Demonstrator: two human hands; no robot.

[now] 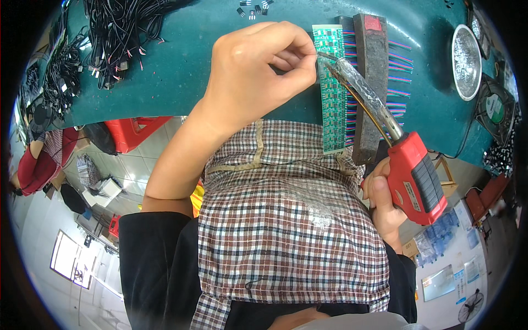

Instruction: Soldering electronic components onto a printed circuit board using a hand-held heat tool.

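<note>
A long green circuit board strip (333,93) lies on the teal table (181,66), with rows of coloured wires (400,66) running off its right side under a dark heavy bar (369,82). My right hand (382,206) grips a red soldering gun (418,179), whose foil-wrapped barrel reaches up-left so the tip (322,56) meets the board's upper left edge. My left hand (264,71) hovers over the table just left of the board. Its thumb and fingers are pinched on a thin wire right at the tip.
Bundles of black cables (115,38) lie at the table's far left. Small black parts (254,8) sit at the far edge. A metal bowl (466,61) and a small fan (494,107) stand on the right. A checked apron (286,220) covers my lap, and a red stool (132,132) stands under the table.
</note>
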